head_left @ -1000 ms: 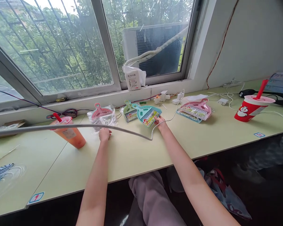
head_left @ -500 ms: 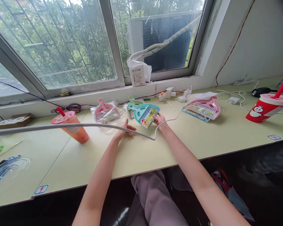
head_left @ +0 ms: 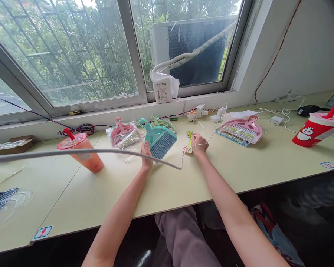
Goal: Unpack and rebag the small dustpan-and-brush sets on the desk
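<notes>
My left hand [head_left: 147,155] grips a teal dustpan [head_left: 146,129] with its small hand brush [head_left: 164,144] nested in it, grey bristles facing right and down. The set is tilted above the table. My right hand [head_left: 200,144] is closed on a yellow-green printed card [head_left: 188,141], held apart from the set, to its right. Behind the teal set lies a green dustpan set [head_left: 163,122], partly hidden. A pink dustpan set [head_left: 124,134] in clear wrap lies to the left. More wrapped pink sets [head_left: 243,128] lie to the right of my right hand.
An orange drink cup [head_left: 86,154] leans at the left, a red drink cup [head_left: 314,129] at the right. A grey cable [head_left: 80,151] crosses the near view. Chargers and plugs [head_left: 197,113] lie along the wall. A white-wrapped box [head_left: 163,89] stands on the sill.
The teal set has passed from my right hand to my left, which has closed on it. The printed card has come away from the set and moved right in my right hand.
</notes>
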`<action>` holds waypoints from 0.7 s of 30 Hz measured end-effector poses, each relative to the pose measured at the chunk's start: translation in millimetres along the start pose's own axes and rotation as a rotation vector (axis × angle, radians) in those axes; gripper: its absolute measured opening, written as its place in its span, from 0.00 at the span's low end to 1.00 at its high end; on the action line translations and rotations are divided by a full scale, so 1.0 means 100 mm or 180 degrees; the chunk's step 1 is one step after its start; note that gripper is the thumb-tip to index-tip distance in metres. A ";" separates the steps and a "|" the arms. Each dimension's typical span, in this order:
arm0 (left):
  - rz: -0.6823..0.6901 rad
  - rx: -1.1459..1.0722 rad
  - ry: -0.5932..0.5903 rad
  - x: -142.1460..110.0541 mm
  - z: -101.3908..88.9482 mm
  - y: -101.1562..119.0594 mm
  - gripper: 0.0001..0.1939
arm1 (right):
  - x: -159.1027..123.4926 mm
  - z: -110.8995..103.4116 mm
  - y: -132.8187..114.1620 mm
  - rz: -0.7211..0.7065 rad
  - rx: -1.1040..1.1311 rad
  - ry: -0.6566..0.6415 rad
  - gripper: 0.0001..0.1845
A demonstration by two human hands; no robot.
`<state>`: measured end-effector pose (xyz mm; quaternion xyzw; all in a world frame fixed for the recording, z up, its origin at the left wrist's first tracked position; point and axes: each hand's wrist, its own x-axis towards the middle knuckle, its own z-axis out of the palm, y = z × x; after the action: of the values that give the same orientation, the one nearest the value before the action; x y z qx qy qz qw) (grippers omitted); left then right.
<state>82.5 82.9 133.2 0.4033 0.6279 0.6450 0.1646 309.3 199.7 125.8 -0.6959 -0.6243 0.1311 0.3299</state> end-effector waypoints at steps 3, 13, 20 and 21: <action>0.0110 0.0317 0.0055 -0.02 -0.03 0.03 0.27 | 0.03 -0.05 0.07 -0.0007 -0.0191 0.0628 0.27; 0.1357 0.1074 -0.0865 -0.22 0.02 0.11 0.21 | -0.71 0.18 -0.68 -0.1911 0.1793 -0.0447 0.11; 0.1119 0.0735 -0.1362 -0.27 -0.01 0.22 0.24 | -0.58 0.06 -0.65 -0.1388 0.2379 -0.0850 0.11; 0.1007 0.0586 -0.1351 -0.26 0.00 0.24 0.25 | -0.56 0.01 -0.66 -0.1344 0.2459 -0.0926 0.13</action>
<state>105.7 60.2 147.5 0.6356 0.5646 0.5039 0.1524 246.9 146.5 152.9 -0.3540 -0.6975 0.3804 0.4935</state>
